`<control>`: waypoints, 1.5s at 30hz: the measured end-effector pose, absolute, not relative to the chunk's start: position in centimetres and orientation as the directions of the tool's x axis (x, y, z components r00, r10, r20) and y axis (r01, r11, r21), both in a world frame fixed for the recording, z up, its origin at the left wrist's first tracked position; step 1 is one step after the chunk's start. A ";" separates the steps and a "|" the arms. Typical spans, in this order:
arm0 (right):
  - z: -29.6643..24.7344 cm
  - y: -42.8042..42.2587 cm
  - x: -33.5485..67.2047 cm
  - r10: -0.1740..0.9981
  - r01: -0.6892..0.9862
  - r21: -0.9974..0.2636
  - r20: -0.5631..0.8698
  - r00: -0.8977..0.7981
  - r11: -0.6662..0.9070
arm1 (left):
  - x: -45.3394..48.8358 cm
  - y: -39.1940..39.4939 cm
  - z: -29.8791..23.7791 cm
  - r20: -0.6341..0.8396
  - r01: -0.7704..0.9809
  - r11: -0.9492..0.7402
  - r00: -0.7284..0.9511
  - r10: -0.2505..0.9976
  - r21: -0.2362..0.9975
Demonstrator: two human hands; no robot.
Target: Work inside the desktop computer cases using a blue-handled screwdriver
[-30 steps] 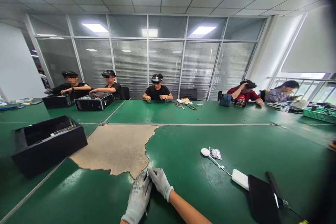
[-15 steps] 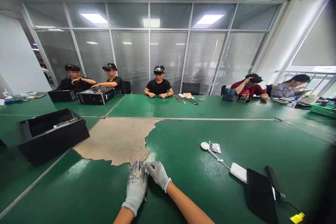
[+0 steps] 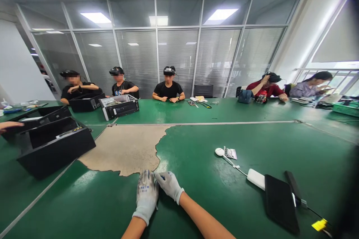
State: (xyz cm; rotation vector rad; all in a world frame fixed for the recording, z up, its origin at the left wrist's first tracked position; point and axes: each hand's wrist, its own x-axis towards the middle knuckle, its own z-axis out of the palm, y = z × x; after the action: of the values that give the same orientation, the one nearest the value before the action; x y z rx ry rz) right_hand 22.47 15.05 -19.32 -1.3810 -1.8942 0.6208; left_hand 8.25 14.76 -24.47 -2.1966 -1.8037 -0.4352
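Note:
My left hand point(image 3: 147, 194) wears a whitish work glove with blue print and dark-stained fingers. It lies flat, palm down, fingers stretched forward, on the green table covering point(image 3: 190, 153). My right hand point(image 3: 169, 185), gloved in the same grey-white, rests against its thumb side, fingers curled in and tips close to the left hand. Whether anything sits between those curled fingers is hidden. Just ahead of both hands is the ragged edge of a beige patch point(image 3: 129, 149), where the green layer is absent.
Left of the patch stands an open black computer case point(image 3: 56, 145), with another dark case point(image 3: 36, 117) behind it and a person's hand point(image 3: 11, 125) there. Right lie a white cable puck point(image 3: 219, 152), a white power bank point(image 3: 255, 178) and a black tablet-like slab point(image 3: 281, 203). Several people sit opposite.
Across the table, the two cases have shifted right and the silver-edged one is turned. Another dark case and a person's hand have come in at left. My hands stay nearly still.

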 end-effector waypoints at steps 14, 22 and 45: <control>-19.8 15.4 22.4 0.963 0.489 -0.830 0.242 -0.120 0.269 | 8.0 17.4 -21.9 0.384 0.965 -0.241 0.184 0.905 0.104; -21.0 15.6 22.3 0.958 0.464 -0.839 0.269 -0.100 0.285 | 8.3 17.8 -24.0 0.401 0.975 -0.199 0.145 0.905 0.096; -20.6 15.7 22.8 0.945 0.494 -0.806 0.273 -0.177 0.326 | 7.4 16.8 -23.3 0.386 0.949 -0.277 0.202 0.900 0.148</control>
State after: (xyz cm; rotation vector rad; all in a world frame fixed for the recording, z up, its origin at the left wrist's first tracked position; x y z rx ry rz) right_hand 22.78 15.74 -20.60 -1.2814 -1.8052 0.7251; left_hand 7.43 16.78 -23.35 -2.3380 -1.8093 -0.6128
